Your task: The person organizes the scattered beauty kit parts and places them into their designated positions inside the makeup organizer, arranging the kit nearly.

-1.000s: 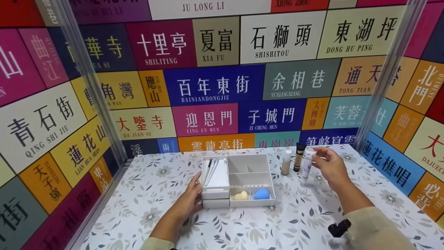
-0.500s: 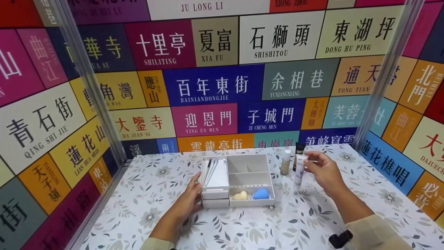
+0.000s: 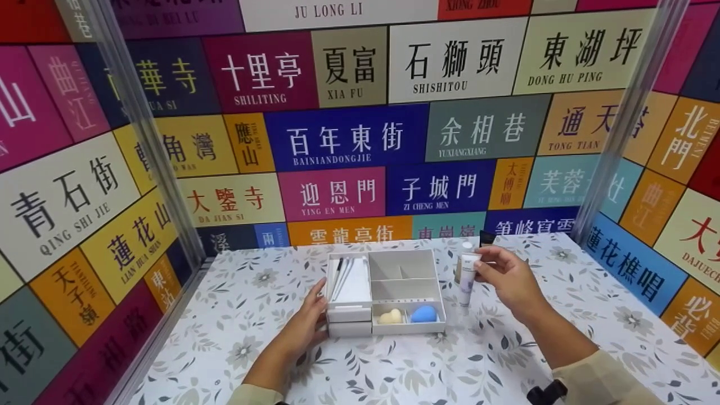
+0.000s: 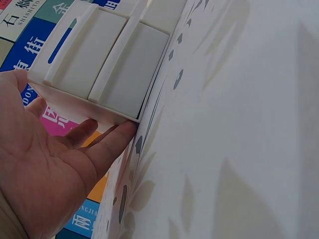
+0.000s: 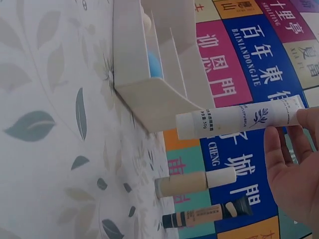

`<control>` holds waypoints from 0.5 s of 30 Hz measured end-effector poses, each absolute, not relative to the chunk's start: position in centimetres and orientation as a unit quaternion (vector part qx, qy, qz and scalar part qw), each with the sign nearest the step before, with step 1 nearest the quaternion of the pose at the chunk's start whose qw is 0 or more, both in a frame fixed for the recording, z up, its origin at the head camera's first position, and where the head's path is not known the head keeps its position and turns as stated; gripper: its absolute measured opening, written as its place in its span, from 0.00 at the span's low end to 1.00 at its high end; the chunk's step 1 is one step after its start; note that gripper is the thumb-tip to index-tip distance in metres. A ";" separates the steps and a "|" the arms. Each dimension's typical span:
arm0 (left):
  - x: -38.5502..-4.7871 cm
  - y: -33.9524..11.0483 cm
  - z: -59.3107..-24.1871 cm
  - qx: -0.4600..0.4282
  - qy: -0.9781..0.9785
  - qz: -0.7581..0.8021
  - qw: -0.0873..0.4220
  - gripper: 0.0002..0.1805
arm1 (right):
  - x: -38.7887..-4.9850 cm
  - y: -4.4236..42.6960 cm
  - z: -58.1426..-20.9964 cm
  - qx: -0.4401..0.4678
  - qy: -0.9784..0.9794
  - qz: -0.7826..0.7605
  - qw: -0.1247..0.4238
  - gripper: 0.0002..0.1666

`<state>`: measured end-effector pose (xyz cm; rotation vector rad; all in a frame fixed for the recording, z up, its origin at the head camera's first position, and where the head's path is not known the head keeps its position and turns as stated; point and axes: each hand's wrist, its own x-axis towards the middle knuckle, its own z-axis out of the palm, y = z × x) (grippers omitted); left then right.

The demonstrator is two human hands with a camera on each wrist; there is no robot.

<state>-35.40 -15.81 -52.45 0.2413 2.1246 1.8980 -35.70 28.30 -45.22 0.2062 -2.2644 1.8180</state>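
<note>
A white cosmetic tube (image 3: 467, 281) with a purple flower print (image 5: 239, 120) is held off the tabletop between my right thumb and fingers. My right hand (image 3: 514, 284) pinches its upper end, right of the white desk organizer (image 3: 409, 328). Against the organizer's left wall rests my left hand (image 3: 306, 320); in the left wrist view its extended fingers (image 4: 112, 147) touch the side next to two drawers (image 4: 132, 69). A beige bottle with a white cap (image 5: 184, 184) and a black-and-gold tube (image 5: 204, 217) stand upright behind the held tube, partly hidden in the head view.
In the organizer's left compartment lie several slim brushes (image 3: 341, 278). Its front compartment holds a cream sponge (image 3: 390, 316) and a blue sponge (image 3: 423, 314). A leaf-patterned cloth (image 3: 405, 371) covers the table, and a sign-printed wall (image 3: 343, 138) rises behind.
My right hand has carried the white tube leftward, from beside the black-and-gold tube to in front of the beige bottle, nearer the organizer. My left hand stays in place.
</note>
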 end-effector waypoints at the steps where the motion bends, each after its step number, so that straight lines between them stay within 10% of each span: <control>1: -35.4 -15.8 -52.4 0.083 0.737 0.656 0.140 0.35 | -35.5 28.0 -45.1 0.073 -0.772 0.621 0.114 0.25; 15: -35.4 -15.8 -52.3 0.071 0.740 0.652 0.148 0.34 | -36.4 23.0 -43.8 0.094 -0.756 0.639 0.105 0.22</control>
